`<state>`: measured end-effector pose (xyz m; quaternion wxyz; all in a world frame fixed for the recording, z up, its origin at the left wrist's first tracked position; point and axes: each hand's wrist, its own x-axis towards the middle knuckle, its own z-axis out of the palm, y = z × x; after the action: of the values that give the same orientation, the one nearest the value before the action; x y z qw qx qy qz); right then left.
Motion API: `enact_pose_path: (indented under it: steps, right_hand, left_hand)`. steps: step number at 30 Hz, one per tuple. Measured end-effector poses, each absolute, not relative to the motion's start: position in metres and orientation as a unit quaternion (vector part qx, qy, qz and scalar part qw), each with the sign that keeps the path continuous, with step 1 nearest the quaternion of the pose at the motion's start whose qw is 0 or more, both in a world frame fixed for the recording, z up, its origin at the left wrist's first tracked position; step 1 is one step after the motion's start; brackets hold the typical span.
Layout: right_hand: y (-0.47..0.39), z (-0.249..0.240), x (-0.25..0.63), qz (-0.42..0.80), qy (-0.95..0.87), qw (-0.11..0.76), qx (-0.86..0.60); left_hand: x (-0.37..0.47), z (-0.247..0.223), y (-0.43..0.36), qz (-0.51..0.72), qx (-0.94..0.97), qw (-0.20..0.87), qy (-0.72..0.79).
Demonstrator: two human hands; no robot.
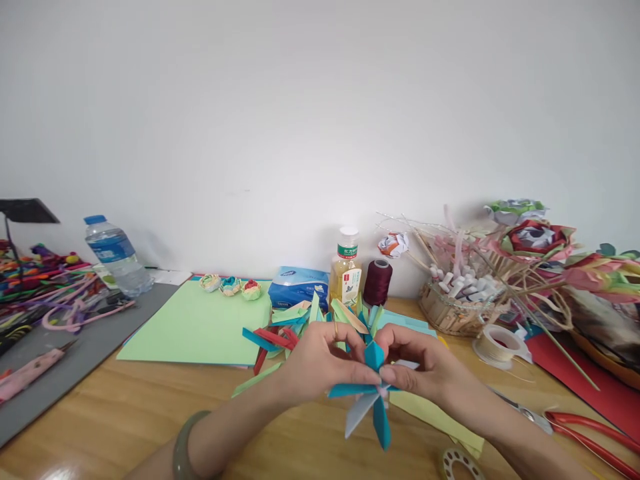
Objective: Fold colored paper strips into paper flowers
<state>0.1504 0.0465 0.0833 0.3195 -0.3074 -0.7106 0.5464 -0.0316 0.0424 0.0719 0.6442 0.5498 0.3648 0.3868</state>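
A star-like bundle of folded blue and white paper pieces (381,421) is held up over the front of the wooden table. My left hand (327,363) pinches it from the left, thumb and fingers closed near its centre. From the right, my right hand (417,363) also grips it, its thumb beside the other at the middle. Blue and white points spread out below and to the left of the thumbs. Behind my hands lies a pile of folded paper strips (295,320) in green, blue, red and peach.
Green paper sheets (200,327) lie left; a tissue pack (299,287), drink bottle (346,267) and thread spool (378,283) stand behind. Right are a basket (450,313), tape roll (500,347) and red-handled scissors (580,427). A water bottle (117,257) leans far left.
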Motion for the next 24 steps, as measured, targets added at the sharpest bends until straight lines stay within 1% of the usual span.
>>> enact_pose_path:
  steps: [3, 6, 14, 17, 20, 24]
  right_hand:
    - [0.050, 0.079, 0.147, 0.590, -0.661, 0.336, -0.321]
    - [0.051, 0.078, 0.144, 0.604, -0.637, 0.350, -0.327]
    - [0.050, 0.074, 0.143, 0.571, -0.647, 0.373, -0.340]
    - [0.051, 0.073, 0.143, 0.603, -0.626, 0.370, -0.327]
    - [0.051, 0.073, 0.144, 0.661, -0.595, 0.343, -0.303]
    - [0.052, 0.071, 0.148, 0.686, -0.584, 0.320, -0.293]
  left_hand:
    - [-0.032, 0.071, 0.047, 0.386, 0.541, 0.625, 0.409]
    - [-0.033, 0.072, 0.049, 0.385, 0.546, 0.611, 0.424]
    - [-0.032, 0.073, 0.049, 0.415, 0.546, 0.615, 0.389]
    - [-0.033, 0.071, 0.050, 0.409, 0.526, 0.650, 0.367]
    - [-0.034, 0.071, 0.051, 0.382, 0.490, 0.708, 0.335]
    - [-0.036, 0.072, 0.051, 0.358, 0.477, 0.728, 0.339]
